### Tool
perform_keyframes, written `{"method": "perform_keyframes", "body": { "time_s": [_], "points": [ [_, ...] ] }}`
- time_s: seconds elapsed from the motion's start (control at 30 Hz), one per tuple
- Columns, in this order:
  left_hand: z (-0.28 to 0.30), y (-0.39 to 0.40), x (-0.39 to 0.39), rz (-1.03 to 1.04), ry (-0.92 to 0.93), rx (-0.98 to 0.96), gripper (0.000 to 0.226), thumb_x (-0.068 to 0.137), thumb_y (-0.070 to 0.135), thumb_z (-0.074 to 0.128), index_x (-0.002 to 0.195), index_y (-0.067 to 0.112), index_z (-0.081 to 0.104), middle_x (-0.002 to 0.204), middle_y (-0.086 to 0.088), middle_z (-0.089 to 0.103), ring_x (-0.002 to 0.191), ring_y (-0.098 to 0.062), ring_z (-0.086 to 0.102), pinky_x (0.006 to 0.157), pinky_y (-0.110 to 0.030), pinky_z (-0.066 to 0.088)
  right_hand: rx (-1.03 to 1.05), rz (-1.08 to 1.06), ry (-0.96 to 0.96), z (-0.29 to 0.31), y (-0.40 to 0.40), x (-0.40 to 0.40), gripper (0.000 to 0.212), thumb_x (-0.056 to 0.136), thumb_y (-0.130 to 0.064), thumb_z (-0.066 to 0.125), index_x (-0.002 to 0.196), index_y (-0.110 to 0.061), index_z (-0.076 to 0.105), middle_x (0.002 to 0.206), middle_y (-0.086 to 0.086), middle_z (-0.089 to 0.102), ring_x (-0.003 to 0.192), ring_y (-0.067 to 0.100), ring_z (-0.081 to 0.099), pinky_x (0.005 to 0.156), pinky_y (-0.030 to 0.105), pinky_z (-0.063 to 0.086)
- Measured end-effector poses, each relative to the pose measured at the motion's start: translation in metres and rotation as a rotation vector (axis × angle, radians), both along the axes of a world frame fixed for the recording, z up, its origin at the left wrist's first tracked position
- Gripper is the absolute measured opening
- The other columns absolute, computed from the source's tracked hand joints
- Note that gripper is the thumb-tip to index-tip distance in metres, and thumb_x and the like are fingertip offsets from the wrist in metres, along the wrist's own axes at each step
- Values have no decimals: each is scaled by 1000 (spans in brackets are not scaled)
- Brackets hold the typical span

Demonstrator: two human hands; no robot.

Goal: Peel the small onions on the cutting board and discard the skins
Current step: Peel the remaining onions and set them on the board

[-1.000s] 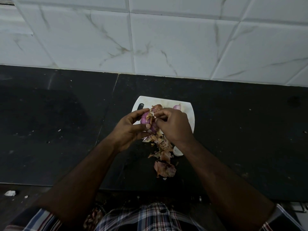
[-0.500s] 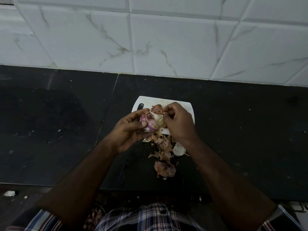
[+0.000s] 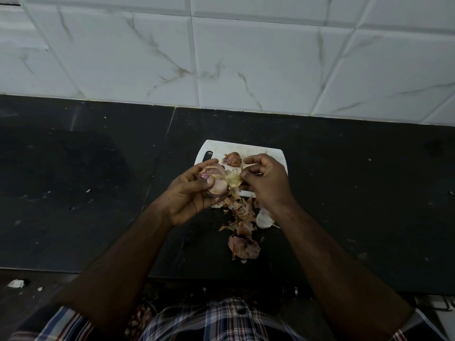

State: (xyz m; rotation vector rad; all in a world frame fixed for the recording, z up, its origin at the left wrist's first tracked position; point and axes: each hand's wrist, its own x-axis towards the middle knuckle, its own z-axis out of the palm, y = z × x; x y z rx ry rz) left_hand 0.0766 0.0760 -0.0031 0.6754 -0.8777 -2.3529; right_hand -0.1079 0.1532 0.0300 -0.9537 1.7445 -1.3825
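My left hand [image 3: 189,193] grips a small pinkish onion [image 3: 218,183] above the near edge of the white cutting board [image 3: 258,150]. A pale strip of skin [image 3: 234,179] stretches from the onion to my right hand [image 3: 267,180], which pinches its end with thumb and fingers. Another unpeeled onion [image 3: 232,158] lies on the board behind the hands. A pile of brown and pink skins [image 3: 242,225] lies on the dark counter in front of the board, and a pale peeled piece [image 3: 263,219] sits beside the pile under my right wrist.
The black counter [image 3: 86,180] runs left and right of the board, dotted with small crumbs. White marbled wall tiles [image 3: 246,57] rise behind it. A white scrap [image 3: 16,283] lies on the lower ledge at the left.
My right hand has pulled away to the right, drawing a pale strip of skin off the onion. My left hand has turned the onion slightly.
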Motion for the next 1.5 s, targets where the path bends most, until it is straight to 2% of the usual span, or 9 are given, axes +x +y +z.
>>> {"method": "perform_keyframes", "body": {
  "time_s": [0.13, 0.33, 0.47, 0.7, 0.87, 1.1, 1.27, 1.4, 1.5],
  "points": [
    [0, 0, 10, -42, 32, 35, 92, 60, 8, 95, 142, 14, 55, 132, -19, 62, 111, -39, 67, 88, -49, 59, 34, -73, 32, -6, 4, -13, 22, 91, 6, 62, 95, -15, 69, 92, 3, 69, 73, 12, 72, 73, 42, 63],
    [-3, -4, 19, -136, 81, 51, 93, 74, 11, 88, 153, 12, 39, 154, -29, 39, 133, -47, 49, 107, -53, 47, 322, 290, 561, -2, 17, -26, 21, 99, -26, 59, 102, -15, 76, 86, -1, 74, 68, 10, 64, 77, 35, 55],
    [-5, -5, 20, -158, 82, 30, 89, 77, 12, 86, 153, 11, 39, 152, -26, 43, 130, -45, 53, 107, -53, 47, 139, 191, 521, 11, 14, -19, 21, 90, -21, 72, 110, -21, 76, 98, -8, 76, 73, -9, 64, 77, 19, 52],
    [3, 0, 9, -178, -55, -57, 81, 68, 20, 94, 138, 13, 54, 126, -20, 63, 108, -35, 69, 87, -43, 60, -85, 369, 577, 30, -3, 16, 27, 86, -26, 75, 113, -21, 75, 106, -9, 72, 100, 2, 62, 88, 5, 38],
    [2, -1, 9, -177, -85, -103, 55, 80, 15, 78, 133, 13, 61, 126, -22, 64, 107, -36, 69, 90, -45, 59, -169, 491, 712, 30, -6, 17, 20, 90, -20, 65, 105, -20, 79, 93, -2, 77, 88, 17, 66, 84, 40, 50],
    [2, 1, 2, -164, -184, -156, 62, 75, 17, 79, 133, 9, 58, 122, -17, 66, 107, -31, 68, 90, -45, 59, -181, 505, 906, 27, -4, 15, 20, 89, -11, 60, 100, -5, 76, 89, 11, 75, 83, 27, 66, 78, 17, 25],
    [5, 2, -3, -149, -206, -184, 53, 84, 7, 72, 134, 6, 55, 119, -13, 69, 103, -27, 71, 81, -40, 62, -131, 471, 887, 24, -6, 14, 19, 85, -11, 59, 98, -8, 72, 90, 8, 70, 87, 25, 61, 80, 38, 45],
    [11, 1, -4, -135, -217, -204, 50, 85, 3, 66, 133, 8, 56, 120, -11, 69, 103, -28, 70, 76, -38, 62, -94, 390, 913, 26, -9, 17, 18, 83, -11, 61, 99, -12, 69, 93, 4, 68, 91, 22, 59, 70, 29, 21],
    [11, 0, -3, -138, -234, -210, 50, 84, 4, 67, 132, 10, 58, 122, -13, 68, 105, -31, 68, 82, -41, 62, -99, 349, 901, 24, -10, 17, 18, 81, -11, 63, 99, -12, 69, 94, 4, 69, 91, 20, 60, 70, 30, 23]
  ]
}}
